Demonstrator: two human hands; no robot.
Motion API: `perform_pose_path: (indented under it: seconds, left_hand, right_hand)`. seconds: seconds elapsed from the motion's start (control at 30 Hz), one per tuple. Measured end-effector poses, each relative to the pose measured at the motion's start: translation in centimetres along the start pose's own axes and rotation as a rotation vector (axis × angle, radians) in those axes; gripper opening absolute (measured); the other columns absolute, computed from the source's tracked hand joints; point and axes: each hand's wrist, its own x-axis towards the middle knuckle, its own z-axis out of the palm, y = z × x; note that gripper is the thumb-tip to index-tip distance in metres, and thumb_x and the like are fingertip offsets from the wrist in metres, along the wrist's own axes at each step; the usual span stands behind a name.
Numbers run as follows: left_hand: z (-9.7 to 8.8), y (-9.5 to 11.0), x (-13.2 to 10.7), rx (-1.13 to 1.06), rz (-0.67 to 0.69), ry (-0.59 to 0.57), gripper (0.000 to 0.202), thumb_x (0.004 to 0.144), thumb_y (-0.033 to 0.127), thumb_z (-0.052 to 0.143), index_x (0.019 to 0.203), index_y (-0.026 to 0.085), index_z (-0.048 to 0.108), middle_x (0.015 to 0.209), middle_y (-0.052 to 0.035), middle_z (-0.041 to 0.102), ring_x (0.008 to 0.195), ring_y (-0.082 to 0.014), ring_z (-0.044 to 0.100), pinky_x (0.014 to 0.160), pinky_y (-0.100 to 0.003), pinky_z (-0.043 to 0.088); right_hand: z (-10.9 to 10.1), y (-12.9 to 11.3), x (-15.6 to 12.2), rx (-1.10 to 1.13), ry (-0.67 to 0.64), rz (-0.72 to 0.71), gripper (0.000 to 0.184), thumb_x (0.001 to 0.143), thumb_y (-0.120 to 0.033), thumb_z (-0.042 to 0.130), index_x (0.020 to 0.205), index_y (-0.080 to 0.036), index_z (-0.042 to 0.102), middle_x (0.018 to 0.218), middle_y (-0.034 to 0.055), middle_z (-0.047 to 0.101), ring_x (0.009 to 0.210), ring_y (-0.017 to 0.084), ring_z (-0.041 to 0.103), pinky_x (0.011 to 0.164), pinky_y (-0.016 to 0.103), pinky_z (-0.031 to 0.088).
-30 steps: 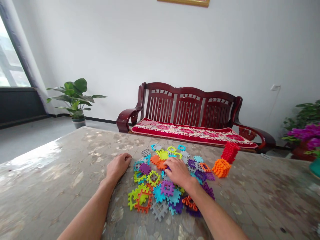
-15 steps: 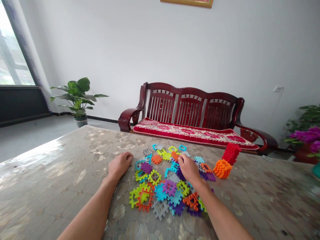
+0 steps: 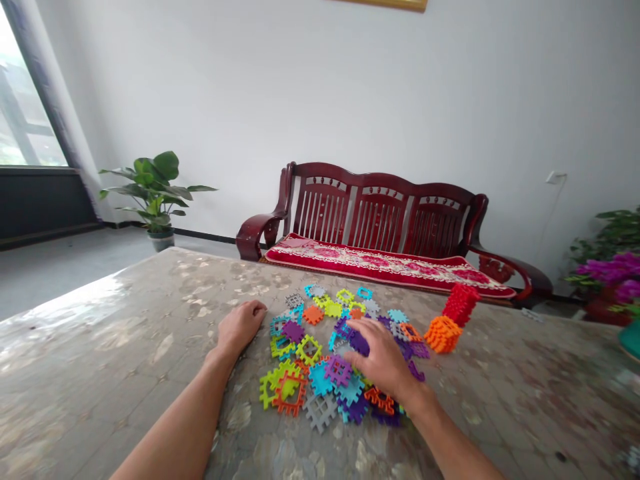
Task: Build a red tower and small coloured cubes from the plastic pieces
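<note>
A heap of flat, notched plastic tiles (image 3: 320, 360) in several colours lies on the marble-patterned table (image 3: 125, 347). My right hand (image 3: 383, 357) rests palm down on the heap, fingers spread over purple and grey tiles; I cannot make out anything gripped. My left hand (image 3: 240, 327) lies on the table at the heap's left edge, fingers loosely curled with nothing seen in them. Right of the heap stands an orange cube (image 3: 443, 335) built of tiles, with a red block (image 3: 460, 305) leaning on it.
A dark wooden bench (image 3: 380, 227) with a red cushion stands beyond the table. A potted plant (image 3: 155, 193) is on the floor at the left. Purple flowers (image 3: 613, 270) and a teal pot (image 3: 631, 337) are at the right edge.
My right hand went forward onto the far tiles, then drew back toward me, and now lies flat on the middle of the heap. Some tiles shifted. My left hand stayed put.
</note>
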Motion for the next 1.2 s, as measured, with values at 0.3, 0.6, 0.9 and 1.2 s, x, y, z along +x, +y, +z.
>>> perform_pose_path:
  seconds: [0.3, 0.6, 0.9, 1.2]
  left_hand:
    - [-0.2, 0.1, 0.0, 0.010, -0.009, -0.009, 0.033, 0.086, 0.038, 0.042, 0.100, 0.030, 0.071, 0.107, -0.0032, 0.074, 0.097, -0.0233, 0.067, 0.067, -0.027, 0.045]
    - [0.1, 0.0, 0.0, 0.012, 0.000, 0.011, 0.033, 0.086, 0.041, 0.042, 0.098, 0.029, 0.071, 0.107, -0.0033, 0.074, 0.094, -0.0222, 0.067, 0.068, -0.026, 0.045]
    - [-0.4, 0.5, -0.4, 0.028, -0.006, 0.004, 0.032, 0.087, 0.038, 0.043, 0.099, 0.028, 0.071, 0.108, -0.0035, 0.074, 0.096, -0.0214, 0.067, 0.067, -0.024, 0.045]
    - [0.0, 0.0, 0.1, 0.034, 0.012, -0.009, 0.033, 0.087, 0.039, 0.042, 0.099, 0.029, 0.071, 0.107, -0.0036, 0.074, 0.098, -0.0227, 0.067, 0.068, -0.025, 0.045]
  right_hand:
    - [1.3, -2.7, -3.6, -0.028, -0.176, -0.157, 0.046, 0.076, -0.034, 0.068, 0.122, -0.029, 0.062, 0.127, 0.0021, 0.063, 0.117, 0.022, 0.054, 0.107, 0.041, 0.035]
    - [1.2, 1.3, -2.3, -0.001, 0.183, 0.182, 0.028, 0.086, -0.021, 0.047, 0.104, -0.024, 0.068, 0.105, 0.0047, 0.072, 0.099, 0.020, 0.065, 0.089, 0.032, 0.048]
    - [1.1, 3.2, -2.6, -0.125, 0.314, 0.174, 0.038, 0.091, -0.030, 0.046, 0.123, -0.020, 0.062, 0.123, 0.0096, 0.065, 0.117, 0.025, 0.055, 0.104, 0.043, 0.041]
    - [2.2, 1.8, -2.8, -0.131, 0.080, 0.165, 0.039, 0.093, -0.030, 0.047, 0.128, -0.020, 0.060, 0.139, 0.0092, 0.055, 0.128, 0.024, 0.050, 0.110, 0.040, 0.037]
